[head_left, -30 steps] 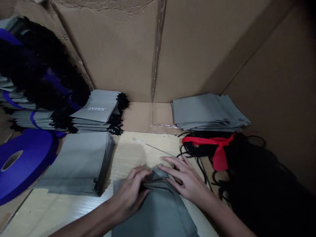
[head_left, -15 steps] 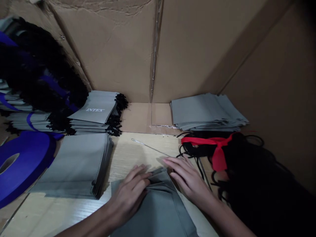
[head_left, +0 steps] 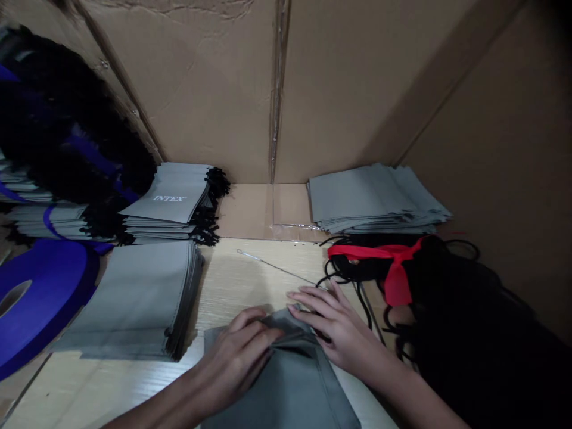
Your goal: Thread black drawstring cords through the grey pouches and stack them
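While the grey fabric piece (head_left: 286, 390) is held at its far edge by the curled fingers of the left hand (head_left: 243, 354), its corner is touched by the loosely spread right hand (head_left: 335, 322); the piece is laid on the pale table (head_left: 226, 286), near a thin wire tool (head_left: 277, 267).

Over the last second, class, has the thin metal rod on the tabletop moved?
No. The thin metal rod keeps its place relative to the cardboard seam; both drift slightly left together, suggesting camera movement.
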Action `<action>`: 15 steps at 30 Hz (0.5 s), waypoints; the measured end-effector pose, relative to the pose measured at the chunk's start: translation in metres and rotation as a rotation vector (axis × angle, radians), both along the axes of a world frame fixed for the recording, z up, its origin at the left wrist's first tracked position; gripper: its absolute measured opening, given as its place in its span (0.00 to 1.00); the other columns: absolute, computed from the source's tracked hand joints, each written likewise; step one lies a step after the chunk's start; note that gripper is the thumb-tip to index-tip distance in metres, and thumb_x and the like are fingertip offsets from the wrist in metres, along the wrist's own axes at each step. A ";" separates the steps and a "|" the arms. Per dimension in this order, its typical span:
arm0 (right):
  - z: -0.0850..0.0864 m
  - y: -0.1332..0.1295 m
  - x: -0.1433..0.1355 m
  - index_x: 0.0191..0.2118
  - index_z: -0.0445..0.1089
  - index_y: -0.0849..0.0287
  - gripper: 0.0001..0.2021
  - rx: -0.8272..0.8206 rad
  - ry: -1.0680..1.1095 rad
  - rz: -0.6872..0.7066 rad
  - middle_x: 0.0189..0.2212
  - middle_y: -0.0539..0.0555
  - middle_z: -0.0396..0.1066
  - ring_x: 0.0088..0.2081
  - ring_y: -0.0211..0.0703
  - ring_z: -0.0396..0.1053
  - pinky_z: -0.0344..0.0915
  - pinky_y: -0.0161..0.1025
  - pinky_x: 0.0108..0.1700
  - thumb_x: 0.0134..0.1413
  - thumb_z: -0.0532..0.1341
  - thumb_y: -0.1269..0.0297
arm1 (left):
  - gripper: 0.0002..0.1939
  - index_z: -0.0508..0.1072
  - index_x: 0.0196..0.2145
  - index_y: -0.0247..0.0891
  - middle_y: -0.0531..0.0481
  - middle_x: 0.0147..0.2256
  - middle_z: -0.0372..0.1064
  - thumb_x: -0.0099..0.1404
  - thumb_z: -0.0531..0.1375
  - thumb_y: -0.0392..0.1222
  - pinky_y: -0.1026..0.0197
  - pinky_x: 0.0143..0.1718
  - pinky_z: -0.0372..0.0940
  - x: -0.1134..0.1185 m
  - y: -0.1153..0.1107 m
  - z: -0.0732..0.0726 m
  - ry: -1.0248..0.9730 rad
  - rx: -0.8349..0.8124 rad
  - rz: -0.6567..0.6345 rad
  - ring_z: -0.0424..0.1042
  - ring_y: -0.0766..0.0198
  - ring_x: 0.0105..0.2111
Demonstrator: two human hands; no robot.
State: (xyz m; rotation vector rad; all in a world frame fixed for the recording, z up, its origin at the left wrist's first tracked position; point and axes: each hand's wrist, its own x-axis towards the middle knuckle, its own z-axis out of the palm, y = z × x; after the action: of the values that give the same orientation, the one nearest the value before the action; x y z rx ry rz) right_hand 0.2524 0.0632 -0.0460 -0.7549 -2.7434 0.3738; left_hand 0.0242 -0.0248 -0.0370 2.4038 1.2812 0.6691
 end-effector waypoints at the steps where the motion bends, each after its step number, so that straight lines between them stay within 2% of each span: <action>1: 0.001 -0.001 -0.001 0.51 0.67 0.52 0.20 -0.016 0.007 0.003 0.53 0.54 0.67 0.57 0.48 0.58 0.40 0.61 0.61 0.53 0.57 0.74 | 0.16 0.63 0.51 0.39 0.43 0.48 0.67 0.66 0.52 0.32 0.52 0.54 0.62 0.000 0.000 0.002 0.042 0.002 -0.003 0.59 0.57 0.56; 3: 0.003 -0.004 -0.002 0.46 0.70 0.52 0.13 -0.058 0.031 0.004 0.51 0.53 0.69 0.56 0.47 0.59 0.40 0.60 0.62 0.56 0.57 0.71 | 0.13 0.65 0.48 0.38 0.41 0.55 0.60 0.66 0.51 0.32 0.50 0.56 0.61 0.001 -0.001 0.004 0.112 0.007 0.026 0.54 0.55 0.59; 5: 0.007 -0.005 -0.002 0.41 0.71 0.52 0.09 -0.115 0.056 0.024 0.50 0.52 0.70 0.56 0.45 0.60 0.39 0.58 0.63 0.58 0.55 0.68 | 0.12 0.64 0.48 0.36 0.40 0.58 0.55 0.66 0.52 0.33 0.50 0.56 0.61 0.000 -0.002 0.003 0.153 -0.011 0.029 0.50 0.54 0.61; 8: 0.011 -0.003 0.003 0.45 0.70 0.50 0.10 -0.212 0.095 0.041 0.51 0.51 0.69 0.56 0.43 0.60 0.38 0.56 0.63 0.59 0.56 0.63 | 0.14 0.62 0.49 0.37 0.44 0.55 0.62 0.66 0.50 0.31 0.52 0.58 0.59 -0.002 -0.002 0.000 0.125 -0.014 -0.027 0.49 0.57 0.62; 12: 0.011 0.003 0.011 0.55 0.63 0.49 0.17 -0.234 0.076 -0.048 0.54 0.54 0.65 0.57 0.45 0.58 0.39 0.59 0.62 0.61 0.53 0.62 | 0.14 0.62 0.48 0.37 0.47 0.47 0.69 0.66 0.49 0.29 0.52 0.59 0.56 -0.003 -0.002 0.001 0.002 0.024 -0.050 0.63 0.64 0.53; 15: 0.005 0.005 0.013 0.55 0.63 0.47 0.18 -0.164 -0.003 0.022 0.56 0.52 0.64 0.60 0.49 0.54 0.38 0.63 0.61 0.59 0.56 0.62 | 0.11 0.64 0.46 0.38 0.48 0.43 0.71 0.67 0.50 0.31 0.53 0.58 0.58 -0.001 -0.001 0.005 -0.055 0.005 -0.062 0.69 0.65 0.47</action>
State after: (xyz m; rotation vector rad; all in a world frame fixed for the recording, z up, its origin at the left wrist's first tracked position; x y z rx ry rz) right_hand 0.2658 0.0684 -0.0406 -0.7657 -2.7510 0.6095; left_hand 0.0233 -0.0257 -0.0319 2.4017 1.1790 0.7159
